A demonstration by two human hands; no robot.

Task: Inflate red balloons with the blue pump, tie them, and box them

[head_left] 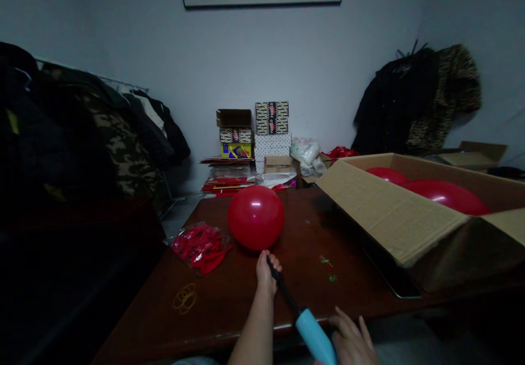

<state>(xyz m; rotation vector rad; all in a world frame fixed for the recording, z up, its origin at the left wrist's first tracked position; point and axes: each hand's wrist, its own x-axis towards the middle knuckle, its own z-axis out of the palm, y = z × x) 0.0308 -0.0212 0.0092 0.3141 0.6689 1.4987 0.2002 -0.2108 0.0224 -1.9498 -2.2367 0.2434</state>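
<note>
A round, inflated red balloon [256,217] stands above my left hand [268,271]. The fingers of that hand are closed round the balloon's neck and the black nozzle of a hand balloon pump [315,335]. From there the pump's light blue barrel slants down to the lower right, and its rear end is cut off by the frame. My right hand [353,339] is at the barrel, its fingers loosely spread along the right side. Left of the balloon lies a clear plastic bag of uninflated red balloons [200,247].
An open cardboard box [394,212] with red balloons [445,194] stands on the brown table [229,305], right. A dark flat device [396,277] lies beneath its edge. Yellow rubber bands [185,299] and green scraps [328,264] lie nearby. Stacked boxes [272,135] stand behind; coats [118,130] hang left.
</note>
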